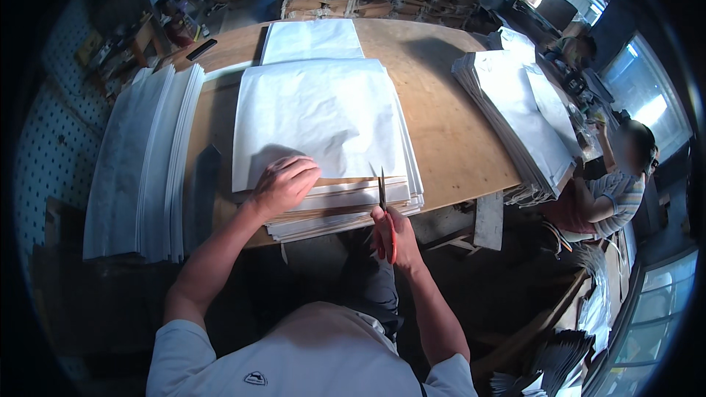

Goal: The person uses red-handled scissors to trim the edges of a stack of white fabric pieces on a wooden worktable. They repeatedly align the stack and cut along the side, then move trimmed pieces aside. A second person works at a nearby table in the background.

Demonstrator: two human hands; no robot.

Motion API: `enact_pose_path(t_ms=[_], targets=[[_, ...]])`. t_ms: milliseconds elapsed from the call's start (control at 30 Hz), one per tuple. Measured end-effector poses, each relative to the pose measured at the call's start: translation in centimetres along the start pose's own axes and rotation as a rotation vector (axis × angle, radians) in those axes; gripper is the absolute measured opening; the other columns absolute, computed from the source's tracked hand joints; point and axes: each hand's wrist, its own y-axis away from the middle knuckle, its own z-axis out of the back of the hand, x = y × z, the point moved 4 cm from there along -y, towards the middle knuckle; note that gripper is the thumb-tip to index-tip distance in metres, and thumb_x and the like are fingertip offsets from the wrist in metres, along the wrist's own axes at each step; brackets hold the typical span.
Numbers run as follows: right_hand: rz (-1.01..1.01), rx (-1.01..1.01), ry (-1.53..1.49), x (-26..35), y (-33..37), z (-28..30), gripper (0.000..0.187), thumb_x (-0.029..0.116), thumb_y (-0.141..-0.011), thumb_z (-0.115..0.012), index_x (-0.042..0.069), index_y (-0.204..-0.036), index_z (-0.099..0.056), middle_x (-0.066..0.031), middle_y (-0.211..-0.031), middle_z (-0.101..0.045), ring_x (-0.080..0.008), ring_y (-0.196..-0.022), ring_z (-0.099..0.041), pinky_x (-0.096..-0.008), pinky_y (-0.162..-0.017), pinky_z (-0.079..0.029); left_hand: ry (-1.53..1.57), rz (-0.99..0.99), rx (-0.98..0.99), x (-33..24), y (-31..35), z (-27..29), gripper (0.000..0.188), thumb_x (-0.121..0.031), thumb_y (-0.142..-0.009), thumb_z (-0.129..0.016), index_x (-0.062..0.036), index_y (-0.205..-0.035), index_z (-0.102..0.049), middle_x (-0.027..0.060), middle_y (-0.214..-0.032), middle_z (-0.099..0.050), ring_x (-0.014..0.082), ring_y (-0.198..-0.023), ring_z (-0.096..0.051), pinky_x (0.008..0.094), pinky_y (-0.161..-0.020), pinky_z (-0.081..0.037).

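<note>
In front of me lies a stack of large white paper-like sheets [316, 106], with brown layers showing at its near edge. My left hand [287, 182] rests at the near left of the top sheet, its fingers curled together on the edge. My right hand [393, 235] grips a pair of scissors [391, 241] by the red handles. The dark blades point away from me and reach the top sheet's near edge, close to its right corner. They look slightly spread. Whether they have cut into the sheet I cannot tell.
The stack sits on a wooden table [441, 132]. Piles of white sheets stand at left [136, 154] and right [515, 103], another [312, 40] behind. A dark flat object [201, 48] lies at the far left. A seated person [614, 191] works at the right.
</note>
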Motion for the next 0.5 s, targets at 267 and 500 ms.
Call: enact_pose_path(t_ms=[267, 500], targets=[[-0.004, -0.046, -0.018, -0.03, -0.7, 0.28, 0.066, 0.064, -0.099, -0.056, -0.001, -0.088, -0.058, -0.0058, -0.061, -0.056, -0.0141, -0.05, -0.058, -0.0289, -0.048, -0.049, 0.019, 0.018, 0.003, -0.1, -0.01, 0.0, 0.011, 0.0, -0.082, -0.072, -0.0024, -0.092, -0.07, 0.0088, -0.094, -0.071, 0.027, -0.093, -0.072, 0.037, -0.08, -0.059], [0.028, -0.087, -0.009, -0.14, -1.16, 0.23, 0.067, 0.064, -0.098, -0.058, -0.002, -0.091, -0.061, -0.0046, -0.059, -0.056, -0.0131, -0.047, -0.056, -0.0286, -0.047, -0.048, 0.015, 0.017, -0.003, -0.15, 0.14, 0.0, 0.011, 0.0, -0.082, -0.072, -0.0025, -0.092, -0.07, 0.0089, -0.094, -0.071, 0.0268, -0.092, -0.072, 0.0369, -0.08, -0.059]])
